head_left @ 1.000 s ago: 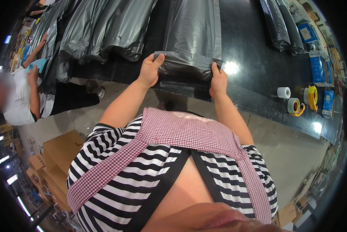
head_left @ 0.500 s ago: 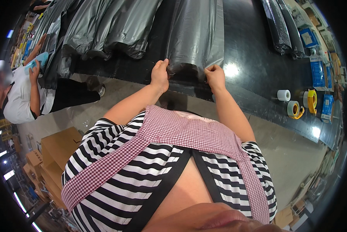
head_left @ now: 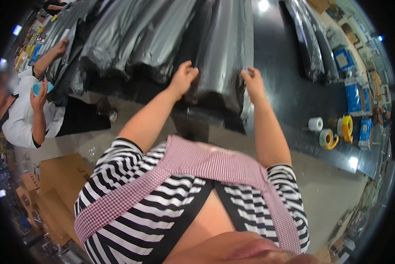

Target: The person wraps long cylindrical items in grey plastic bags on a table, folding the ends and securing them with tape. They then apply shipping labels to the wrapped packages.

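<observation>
Over a table (head_left: 279, 83), fingers (head_left: 189, 71) slightly parted, flanking grey plastic (head_left: 224, 57) (contact unclear)

Glossy black table (head_left: 279, 94), smooth grey floor (head_left: 325, 185)
Table right of the right hand (head_left: 254, 85); brown cardboard boxes (head_left: 65, 174), white lights (head_left: 2, 193) left of the left hand (head_left: 182, 82).

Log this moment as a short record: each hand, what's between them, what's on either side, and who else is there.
Left hand: loosely open beside the middle bundle's left edge; contact unclear
Right hand: fingers bent at its right edge; contact unclear
Between hands: middle bundle in dark plastic, near end toward the wearer
Left side: more dark plastic-wrapped bundles
Right side: dark wrapped rolls, white roll, yellow-edged rolls, blue packages
Nearby: co-worker in white top, light-blue item in one hand
</observation>
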